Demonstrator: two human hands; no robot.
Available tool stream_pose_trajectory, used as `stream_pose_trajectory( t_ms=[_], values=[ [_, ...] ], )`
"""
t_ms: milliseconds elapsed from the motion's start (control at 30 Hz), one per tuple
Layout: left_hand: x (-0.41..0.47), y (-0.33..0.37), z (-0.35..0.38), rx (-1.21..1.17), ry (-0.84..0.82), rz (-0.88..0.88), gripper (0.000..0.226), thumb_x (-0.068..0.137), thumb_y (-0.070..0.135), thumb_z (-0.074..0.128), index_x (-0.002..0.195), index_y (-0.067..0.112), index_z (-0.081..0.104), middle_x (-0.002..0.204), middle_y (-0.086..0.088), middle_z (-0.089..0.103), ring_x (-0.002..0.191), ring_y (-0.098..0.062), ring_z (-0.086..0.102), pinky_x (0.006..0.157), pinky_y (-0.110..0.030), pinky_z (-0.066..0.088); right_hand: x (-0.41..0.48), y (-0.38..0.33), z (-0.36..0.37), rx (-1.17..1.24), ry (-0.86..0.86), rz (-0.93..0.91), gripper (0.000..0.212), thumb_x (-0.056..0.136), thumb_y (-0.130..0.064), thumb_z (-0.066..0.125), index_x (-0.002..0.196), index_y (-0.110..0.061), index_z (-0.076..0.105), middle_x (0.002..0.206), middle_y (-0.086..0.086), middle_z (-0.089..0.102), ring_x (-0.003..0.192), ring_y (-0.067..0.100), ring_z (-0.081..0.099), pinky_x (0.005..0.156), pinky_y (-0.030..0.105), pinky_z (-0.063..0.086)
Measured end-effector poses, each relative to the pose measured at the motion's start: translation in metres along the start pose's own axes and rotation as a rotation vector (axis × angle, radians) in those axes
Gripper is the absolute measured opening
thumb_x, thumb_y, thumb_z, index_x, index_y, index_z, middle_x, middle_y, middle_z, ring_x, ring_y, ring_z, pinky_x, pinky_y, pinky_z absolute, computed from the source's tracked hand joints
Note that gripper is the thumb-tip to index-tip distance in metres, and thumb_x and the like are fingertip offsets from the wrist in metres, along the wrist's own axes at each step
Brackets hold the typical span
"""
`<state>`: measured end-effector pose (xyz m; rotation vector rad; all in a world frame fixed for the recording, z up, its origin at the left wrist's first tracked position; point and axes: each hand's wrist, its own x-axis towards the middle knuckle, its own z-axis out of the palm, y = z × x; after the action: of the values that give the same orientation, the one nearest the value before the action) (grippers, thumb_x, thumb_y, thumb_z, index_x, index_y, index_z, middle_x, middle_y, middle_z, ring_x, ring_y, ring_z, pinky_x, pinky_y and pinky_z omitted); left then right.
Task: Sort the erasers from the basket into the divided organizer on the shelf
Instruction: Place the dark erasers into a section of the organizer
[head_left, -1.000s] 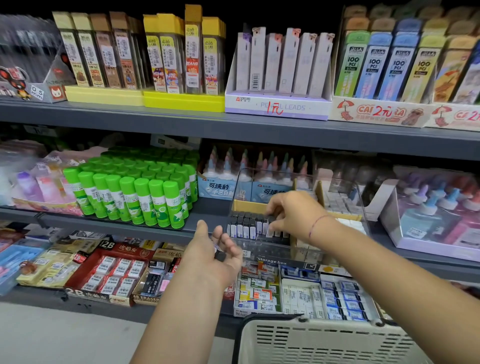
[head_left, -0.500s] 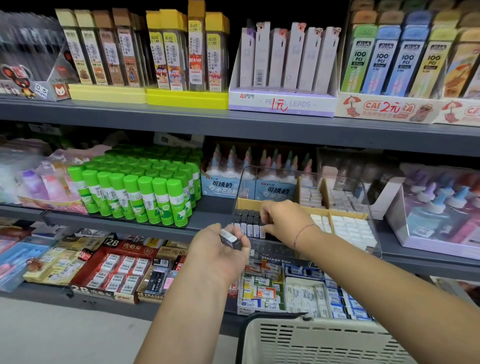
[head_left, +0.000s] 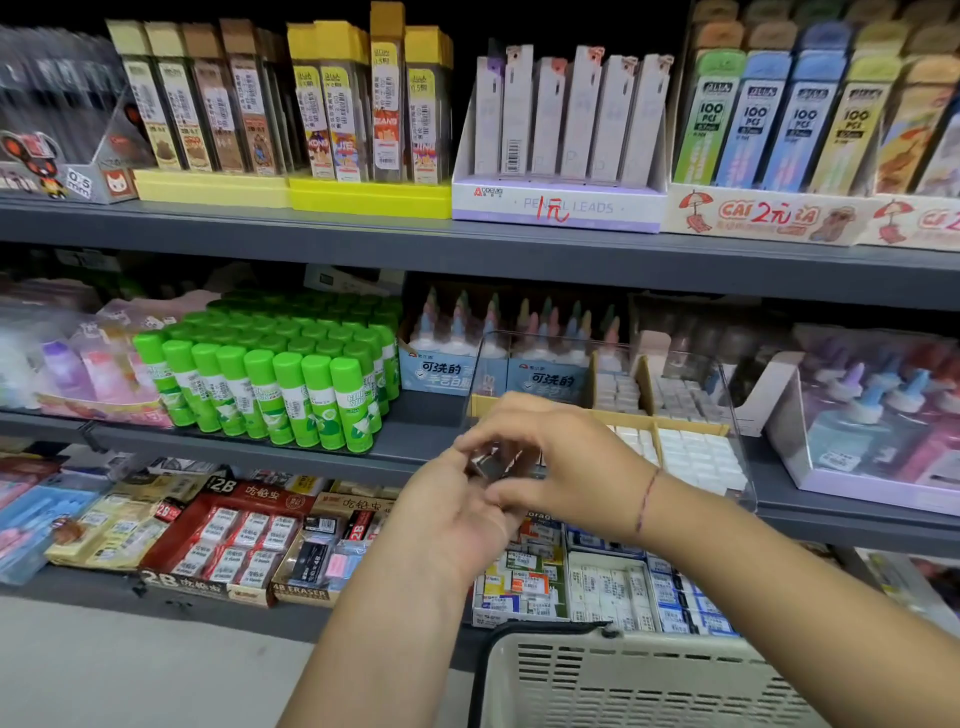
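Gripping a dark eraser (head_left: 491, 466) just in front of the organizer (head_left: 737, 441), the left hand (head_left: 457, 519) curls its fingers round it; the right hand (head_left: 556, 457), nearer the organizer, seems to pinch it from above; blur hides its long axis.

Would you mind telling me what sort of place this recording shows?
Most likely a stationery shop: grey shelves hold a pencil leads box with a handwritten price, ranks of green glue sticks, and boxed erasers.
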<state>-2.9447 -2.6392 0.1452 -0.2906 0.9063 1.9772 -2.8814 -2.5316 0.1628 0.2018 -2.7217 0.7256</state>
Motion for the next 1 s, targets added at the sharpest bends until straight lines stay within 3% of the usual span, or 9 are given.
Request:
stream_pose_trajectory(
  t_ms=[167, 233, 300, 367, 467, 667, 800, 900, 1000],
  values=[
    [-0.005, -0.002, 0.005, 0.090, 0.102, 0.134, 0.037, 0.102, 0.036, 0.040, 0.098, 0.005, 0.060, 0.094, -0.015, 0.068, 0.087, -0.024, 0.063, 0.082, -0.037, 0.050, 0.001, 0.007, -0.008, 0.063, 0.201, 0.084, 0.020, 0.072, -0.018, 0.081, 0.090, -0.019, 0.073, 0.085, -0.009, 0.063, 0.076, 0.005, 0.058, 0.073, 0.016, 0.049],
    [-0.005, 0.000, 0.004, 0.202, 0.222, 0.278, 0.030, 0.101, 0.032, 0.042, 0.095, 0.008, 0.059, 0.089, -0.007, 0.063, 0.078, -0.016, 0.057, 0.069, -0.028, 0.046, 0.001, 0.016, -0.023, 0.055, 0.297, 0.239, 0.017, 0.071, -0.026, 0.081, 0.084, -0.025, 0.071, 0.081, -0.012, 0.062, 0.072, 0.004, 0.058, 0.068, 0.011, 0.045],
    [-0.006, 0.001, 0.003, 0.289, 0.303, 0.331, 0.019, 0.101, 0.025, 0.044, 0.096, 0.012, 0.056, 0.082, 0.001, 0.053, 0.069, -0.010, 0.047, 0.060, -0.027, 0.037, 0.003, 0.031, -0.031, -0.061, 0.241, 0.432, 0.016, 0.074, -0.029, 0.079, 0.083, -0.026, 0.067, 0.075, -0.013, 0.061, 0.067, 0.000, 0.055, 0.063, 0.010, 0.042],
    [-0.007, 0.000, 0.003, 0.332, 0.332, 0.286, 0.013, 0.100, 0.026, 0.045, 0.105, 0.015, 0.049, 0.090, 0.004, 0.050, 0.075, -0.014, 0.049, 0.073, -0.028, 0.040, 0.007, 0.045, -0.027, -0.176, 0.104, 0.544, 0.018, 0.077, -0.030, 0.078, 0.087, -0.022, 0.065, 0.072, -0.010, 0.061, 0.068, 0.005, 0.057, 0.063, 0.014, 0.042],
    [-0.001, -0.007, 0.005, 0.400, 0.318, 0.202, 0.041, 0.099, 0.034, 0.046, 0.134, 0.012, 0.047, 0.133, 0.002, 0.048, 0.124, -0.026, 0.047, 0.107, -0.043, 0.036, 0.013, 0.057, -0.010, -0.255, -0.049, 0.572, 0.022, 0.079, -0.028, 0.075, 0.093, -0.018, 0.061, 0.082, -0.004, 0.063, 0.076, 0.012, 0.058, 0.070, 0.020, 0.044],
    [0.010, -0.009, 0.002, 0.430, 0.290, 0.220, 0.047, 0.101, 0.032, 0.045, 0.146, 0.019, 0.037, 0.150, 0.000, 0.038, 0.137, -0.019, 0.035, 0.109, -0.038, 0.026, 0.025, 0.071, 0.017, -0.279, -0.101, 0.565, 0.025, 0.081, -0.019, 0.073, 0.101, -0.014, 0.059, 0.091, 0.005, 0.069, 0.088, 0.022, 0.065, 0.082, 0.034, 0.052],
    [0.010, -0.008, -0.001, 0.428, 0.258, 0.214, 0.040, 0.101, 0.033, 0.043, 0.138, 0.019, 0.046, 0.139, 0.003, 0.050, 0.125, -0.015, 0.047, 0.097, -0.028, 0.036, 0.025, 0.075, 0.022, -0.288, -0.092, 0.551, 0.020, 0.081, -0.016, 0.071, 0.091, -0.017, 0.053, 0.087, 0.007, 0.069, 0.084, 0.025, 0.065, 0.080, 0.037, 0.053],
    [0.005, -0.009, -0.001, 0.497, 0.243, 0.213, 0.022, 0.102, 0.030, 0.042, 0.112, 0.017, 0.056, 0.086, 0.009, 0.061, 0.066, -0.001, 0.059, 0.048, -0.009, 0.042, 0.024, 0.073, 0.021, -0.318, -0.112, 0.530, 0.018, 0.083, -0.014, 0.069, 0.086, -0.017, 0.052, 0.089, 0.008, 0.069, 0.083, 0.025, 0.066, 0.078, 0.037, 0.054],
    [0.007, -0.011, -0.007, 0.555, 0.256, 0.238, 0.019, 0.101, 0.030, 0.043, 0.107, 0.017, 0.056, 0.073, 0.011, 0.054, 0.060, -0.002, 0.052, 0.055, -0.019, 0.044, 0.023, 0.070, 0.020, -0.364, -0.119, 0.509, 0.017, 0.084, -0.017, 0.069, 0.085, -0.017, 0.052, 0.090, 0.007, 0.068, 0.082, 0.024, 0.064, 0.075, 0.034, 0.053]
  ],
)
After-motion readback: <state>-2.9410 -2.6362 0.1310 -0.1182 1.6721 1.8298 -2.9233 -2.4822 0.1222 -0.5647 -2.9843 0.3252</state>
